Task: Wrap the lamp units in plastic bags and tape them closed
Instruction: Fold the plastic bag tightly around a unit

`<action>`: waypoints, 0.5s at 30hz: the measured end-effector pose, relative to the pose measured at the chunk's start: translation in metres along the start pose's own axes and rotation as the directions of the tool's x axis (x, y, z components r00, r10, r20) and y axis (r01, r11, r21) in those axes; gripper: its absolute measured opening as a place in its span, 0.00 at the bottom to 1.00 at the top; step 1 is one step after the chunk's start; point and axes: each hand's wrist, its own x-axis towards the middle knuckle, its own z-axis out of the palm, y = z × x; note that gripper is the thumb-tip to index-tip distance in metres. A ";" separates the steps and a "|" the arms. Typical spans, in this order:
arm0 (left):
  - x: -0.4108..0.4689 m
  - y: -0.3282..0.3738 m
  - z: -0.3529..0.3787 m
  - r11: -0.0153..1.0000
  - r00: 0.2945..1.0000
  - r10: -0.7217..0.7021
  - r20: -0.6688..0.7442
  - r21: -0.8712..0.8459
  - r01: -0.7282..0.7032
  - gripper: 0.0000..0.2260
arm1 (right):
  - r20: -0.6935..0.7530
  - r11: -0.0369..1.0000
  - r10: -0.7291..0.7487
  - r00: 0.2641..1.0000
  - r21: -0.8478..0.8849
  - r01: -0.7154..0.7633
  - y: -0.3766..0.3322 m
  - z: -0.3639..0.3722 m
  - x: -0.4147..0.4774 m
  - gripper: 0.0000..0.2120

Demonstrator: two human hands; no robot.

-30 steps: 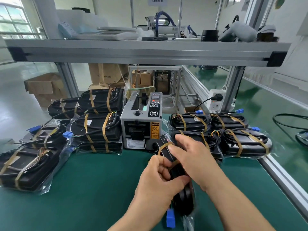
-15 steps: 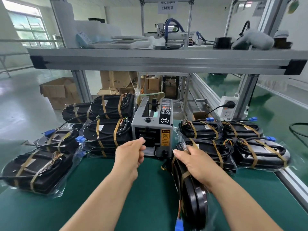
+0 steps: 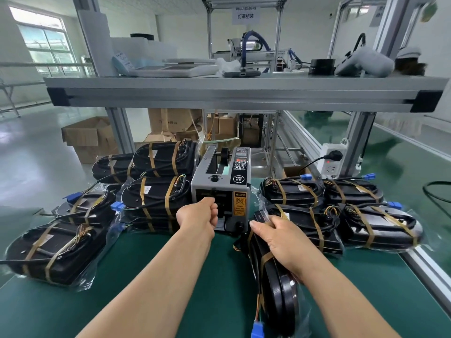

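1. At the tape dispenser's (image 3: 234, 172) mouth, the left hand (image 3: 200, 215) reaches with fingers curled; I cannot tell whether it holds tape.
2. The right hand (image 3: 280, 242) grips the lamp unit's (image 3: 280, 296) far end.
3. The unit stands on edge on the bench (image 3: 207, 289), its long axis pointing toward the person.

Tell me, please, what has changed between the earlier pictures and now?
The left hand let go of the lamp unit and moved forward to the outlet of the tape dispenser, where its fingers now curl. The right hand still grips the unit, standing on edge on the mat. The wrapped stacks have not moved.
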 end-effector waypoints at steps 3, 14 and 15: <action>-0.005 -0.003 -0.001 0.997 0.997 0.076 -0.020 -0.034 -0.076 0.09 | 0.006 1.000 0.006 1.000 0.006 -0.006 -0.001 -0.001 -0.002 0.22; -0.059 0.000 -0.010 0.874 0.734 0.082 0.674 0.306 -0.378 0.11 | 0.119 0.996 -0.064 0.991 0.076 0.055 -0.007 -0.001 -0.004 0.06; -0.059 0.001 -0.007 0.851 0.739 0.088 0.668 0.335 -0.404 0.10 | 0.122 0.995 -0.064 0.991 0.085 0.053 -0.007 -0.001 -0.005 0.05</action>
